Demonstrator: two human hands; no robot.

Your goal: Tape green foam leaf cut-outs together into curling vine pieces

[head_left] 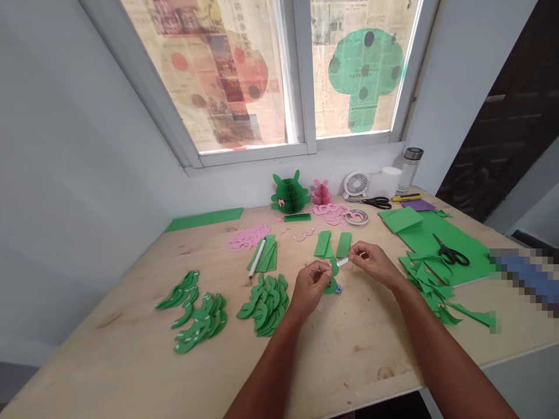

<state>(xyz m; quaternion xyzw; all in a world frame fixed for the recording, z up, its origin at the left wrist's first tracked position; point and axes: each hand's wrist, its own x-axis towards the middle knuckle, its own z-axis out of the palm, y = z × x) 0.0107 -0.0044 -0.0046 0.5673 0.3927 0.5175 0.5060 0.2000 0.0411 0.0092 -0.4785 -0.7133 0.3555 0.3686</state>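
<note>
My left hand is closed in a pinch on a curved green paper cutout above the middle of the table. Opposite it, my right hand grips the end of a narrow white tape strip, which reaches across to the cutout. Just under the cutout a small blue-grey object peeks out, mostly hidden. Left of my left hand lies a pile of curved green cutouts. Further left, more green cutouts bear white strips. Folded green paper pieces rest beyond my hands.
Green scraps and black scissors lie at right, by a green sheet. Pink cutouts, a white pen and a tape roll are farther back. A fan and a glass bottle stand behind.
</note>
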